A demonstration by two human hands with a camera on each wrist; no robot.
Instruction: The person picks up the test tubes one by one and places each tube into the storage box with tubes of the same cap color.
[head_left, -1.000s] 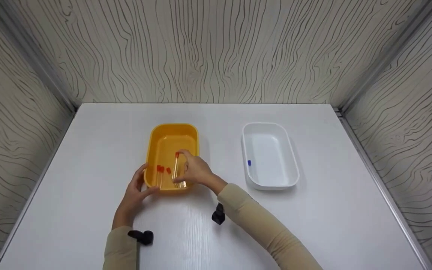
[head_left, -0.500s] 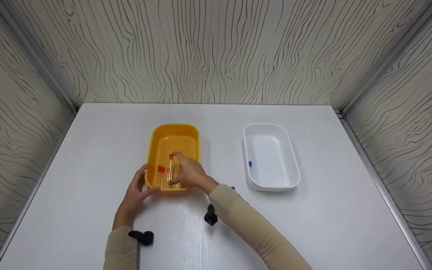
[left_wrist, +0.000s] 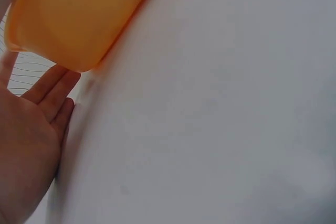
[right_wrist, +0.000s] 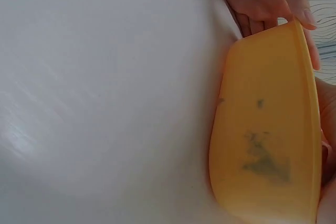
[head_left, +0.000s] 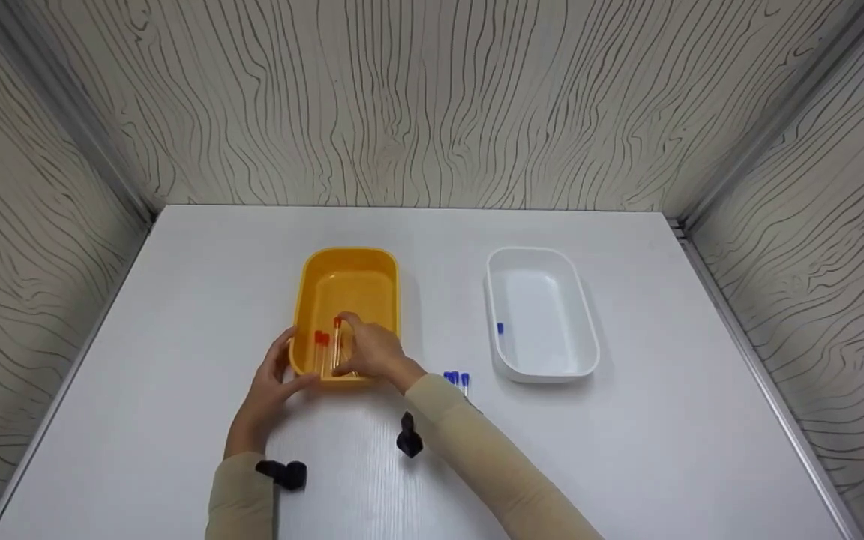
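Observation:
My left hand (head_left: 271, 390) grips the near-left corner of a yellow plastic bin (head_left: 349, 259); its thumb lies at the front rim. In the left wrist view its fingers (left_wrist: 52, 90) touch the bin's outer wall. Reaching into the bin, my right hand (head_left: 376, 351) pinches a clear test tube with a red cap (head_left: 337, 322) lengthwise, between a finger at the cap and the thumb near the lower end. To its left lie two more red-capped test tubes (head_left: 322, 349). The right wrist view shows mostly the bin's outer wall (right_wrist: 268, 119), and the tube is hidden there.
A white bin (head_left: 544, 373) stands to the right, with a blue-capped tube (head_left: 500, 328) against its left side. Several blue-capped test tubes (head_left: 465, 379) lie on the white table (head_left: 649, 435) between the bins, partly behind the right sleeve (head_left: 492, 465). Patterned walls surround the table.
My right hand has moved left inside the yellow bin with the pinched test tube, towards the other red-capped ones. Blue-capped tubes beside my right sleeve have come into view. My left hand stays put.

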